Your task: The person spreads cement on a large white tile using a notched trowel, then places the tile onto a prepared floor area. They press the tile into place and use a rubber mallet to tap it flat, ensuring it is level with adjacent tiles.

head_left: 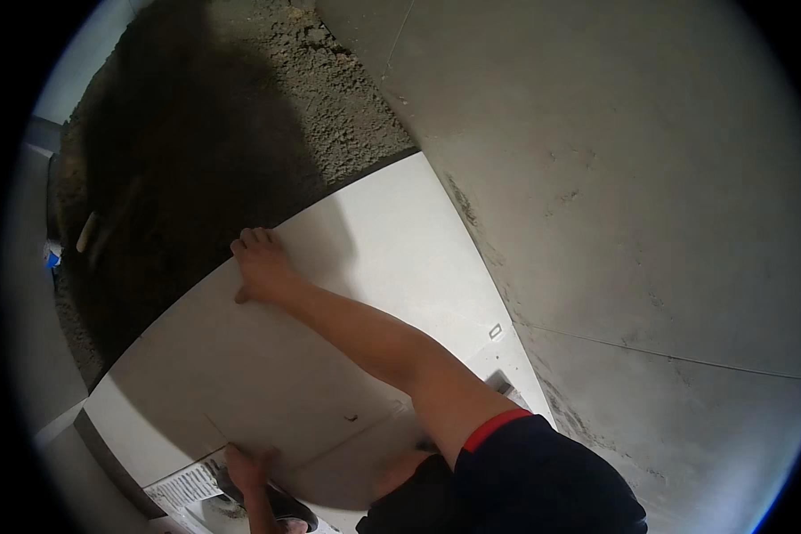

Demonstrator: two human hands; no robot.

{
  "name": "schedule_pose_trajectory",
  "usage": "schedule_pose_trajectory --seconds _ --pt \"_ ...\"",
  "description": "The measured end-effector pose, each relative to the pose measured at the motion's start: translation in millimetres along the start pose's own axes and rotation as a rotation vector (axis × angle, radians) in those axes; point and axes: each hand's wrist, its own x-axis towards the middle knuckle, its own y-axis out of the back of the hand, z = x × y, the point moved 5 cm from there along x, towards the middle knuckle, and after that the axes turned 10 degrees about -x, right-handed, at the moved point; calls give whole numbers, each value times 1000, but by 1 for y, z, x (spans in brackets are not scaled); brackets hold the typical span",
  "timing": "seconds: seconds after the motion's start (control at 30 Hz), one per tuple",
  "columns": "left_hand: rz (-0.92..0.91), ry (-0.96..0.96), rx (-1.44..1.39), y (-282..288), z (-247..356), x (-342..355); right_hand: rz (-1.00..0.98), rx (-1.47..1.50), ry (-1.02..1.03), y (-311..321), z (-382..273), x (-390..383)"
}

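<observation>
A large pale floor tile (392, 231) lies flat, its far edge against a bed of grey, crumbly mortar (338, 116). Over that far edge rests my right hand (262, 265), fingertips at the rim and thumb held apart. My left hand (247, 472) is low on the left, by the tile's near edge, with finger and thumb spread. Neither hand shows anything between its fingers. Close to the left hand are a white ribbed piece (185, 486) and a dark rounded object, partly hidden, that I cannot make out.
A large grey wall tile surface (632, 205) with smears runs along the right. Deep shadow covers much of the mortar, where a light wooden handle (86, 233) sticks out. A small blue item (52, 256) lies by the left wall. A small clip-like piece (496, 330) sits on the tile.
</observation>
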Motion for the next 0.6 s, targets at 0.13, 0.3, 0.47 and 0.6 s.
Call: schedule_pose_trajectory --seconds 0.13,0.3,0.47,0.6 --pt "-34 -53 51 -5 7 4 -32 -14 -16 -20 14 3" --pt "-397 59 375 75 27 20 -172 -4 -17 -31 0 3" --pt "157 29 527 314 24 17 -31 -161 45 1 1 8" --pt "383 67 516 410 -6 -102 -140 -170 31 16 -3 5"
